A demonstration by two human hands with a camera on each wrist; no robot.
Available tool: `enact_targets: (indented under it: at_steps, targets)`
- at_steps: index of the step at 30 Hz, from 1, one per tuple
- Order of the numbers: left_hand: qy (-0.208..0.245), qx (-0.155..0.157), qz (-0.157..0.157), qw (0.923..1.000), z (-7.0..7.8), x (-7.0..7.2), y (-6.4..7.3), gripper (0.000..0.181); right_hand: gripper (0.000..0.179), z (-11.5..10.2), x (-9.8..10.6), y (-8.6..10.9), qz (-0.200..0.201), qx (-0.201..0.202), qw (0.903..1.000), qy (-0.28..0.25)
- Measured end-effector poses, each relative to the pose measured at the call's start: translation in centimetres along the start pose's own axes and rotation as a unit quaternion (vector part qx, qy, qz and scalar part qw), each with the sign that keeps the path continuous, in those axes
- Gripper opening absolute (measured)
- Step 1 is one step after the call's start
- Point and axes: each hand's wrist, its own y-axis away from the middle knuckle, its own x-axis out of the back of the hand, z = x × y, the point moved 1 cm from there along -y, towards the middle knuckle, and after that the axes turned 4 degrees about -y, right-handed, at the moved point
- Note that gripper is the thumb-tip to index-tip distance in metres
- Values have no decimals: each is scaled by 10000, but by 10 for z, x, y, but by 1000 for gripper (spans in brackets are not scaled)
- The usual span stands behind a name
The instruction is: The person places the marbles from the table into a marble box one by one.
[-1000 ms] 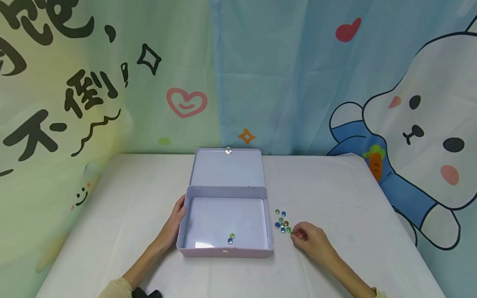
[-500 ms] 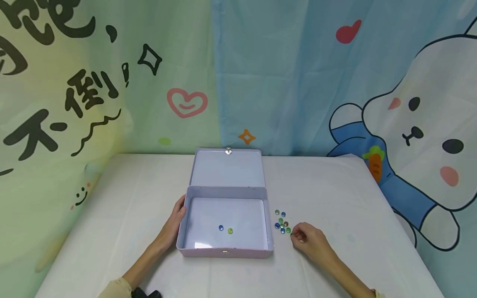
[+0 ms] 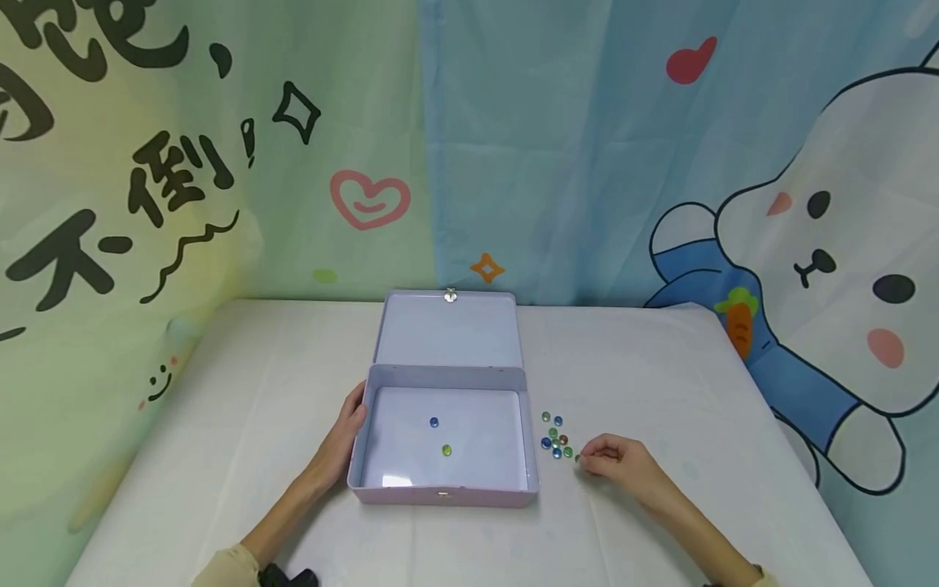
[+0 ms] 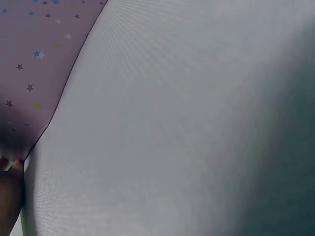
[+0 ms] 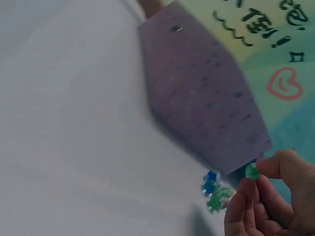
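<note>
In the head view a lilac tin box (image 3: pixel 443 496) stands with its lid (image 3: pixel 447 326) tipped back. Inside lie a blue marble (image 3: pixel 434 422) and a yellow-green marble (image 3: pixel 447 450). My left hand (image 3: pixel 339 444) rests against the box's left side; in the left wrist view its fingertips (image 4: pixel 17 166) touch the star-patterned wall. Between thumb and fingers my right hand (image 3: pixel 619 469) pinches a green marble (image 5: pixel 252 171), close to the right of a cluster of loose glass marbles (image 3: pixel 555 440) on the cloth.
A white cloth (image 3: pixel 689 391) covers the table. Behind it hangs a printed curtain (image 3: pixel 513 163) with a bunny and hearts. A black object (image 3: pixel 288 577) sits at the left wrist. The loose marbles lie just right of the box.
Both marbles in the box have rolled toward its back, the blue one farther. My right hand has shifted slightly to the right and up from the cluster. The left hand stays put.
</note>
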Motion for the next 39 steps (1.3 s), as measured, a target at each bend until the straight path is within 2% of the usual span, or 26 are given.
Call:
enact_targets:
  at_steps: [3, 6, 9, 13, 19, 24, 31, 35, 39]
  targets:
    - [-12, -7, -9, 10000, 0, 0, -1, 54, 27, -10, 3, 0, -306, -223, 9964, -754]
    - [-65, 19, 43, 10000, 0, 0, -2, 55, 30, -24, 4, 0, -477, -220, 9939, -973]
    - [-143, 62, 112, 9998, -1, 0, -2, 55, 34, -41, 3, -5, -539, 44, 9960, -707]
    - [-195, 69, 146, 9997, -2, 2, 0, 55, 32, -74, -4, -18, -628, 552, 9965, -41]
    - [-143, 49, 151, 9998, -1, 4, 0, 54, 24, -125, -27, -44, -1047, 989, 9880, 565]
    - [-134, 41, 95, 9999, 0, 2, 0, 54, 18, -151, -57, -65, -1330, 1233, 9797, 856]
    - [-141, 29, 165, 9998, 1, 2, -1, 54, 10, -165, -104, -101, -1697, 1930, 9543, 1524]
    - [-156, 74, 160, 9997, 2, 2, -2, 54, 9, -163, -130, -121, -1869, 2027, 9455, 1732]
    - [-158, 149, 103, 9997, 2, 1, -2, 53, 8, -156, -155, -133, -2042, 2087, 9349, 2018]
